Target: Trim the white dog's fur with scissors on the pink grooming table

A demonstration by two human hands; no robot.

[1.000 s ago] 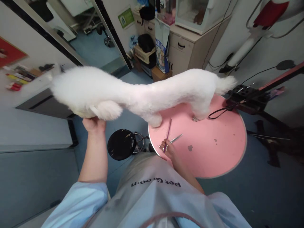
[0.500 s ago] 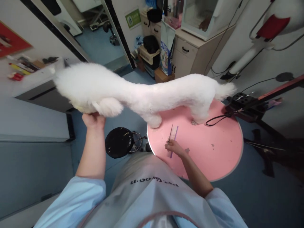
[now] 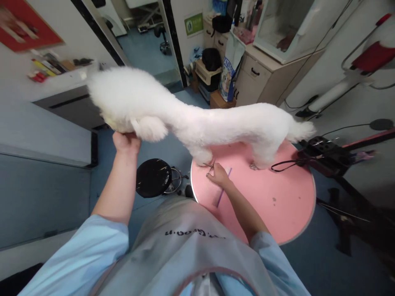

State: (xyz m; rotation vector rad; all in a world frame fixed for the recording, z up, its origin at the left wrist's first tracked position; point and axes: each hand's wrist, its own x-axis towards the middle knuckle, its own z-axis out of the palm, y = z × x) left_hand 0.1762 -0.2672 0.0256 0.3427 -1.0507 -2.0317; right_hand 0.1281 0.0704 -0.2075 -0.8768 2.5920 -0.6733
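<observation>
A white fluffy dog (image 3: 228,123) stands on a round pink table (image 3: 253,209), its head to the left and its tail to the right. My left hand (image 3: 126,143) is closed under the dog's muzzle, with the fingertips hidden in the fur. In my right hand (image 3: 220,176) is a pair of scissors (image 3: 210,169), whose blades point up and left beside the dog's front paw (image 3: 202,156). Whether the blades touch the fur I cannot tell. Under my right wrist lies a flat pale strip with a purple edge (image 3: 219,198).
A black round stool (image 3: 153,177) stands on the floor left of the table. At the right, a black holder (image 3: 321,148) and a looped black cord (image 3: 284,165) reach the table's edge. Cabinets (image 3: 256,74), a pet carrier (image 3: 207,73) and a printed bag (image 3: 228,70) stand behind.
My right hand has moved up and left with the scissors, from over the purple-edged strip to the front paw. The scissors have turned leftward. My left hand still holds the muzzle; the view has shifted.
</observation>
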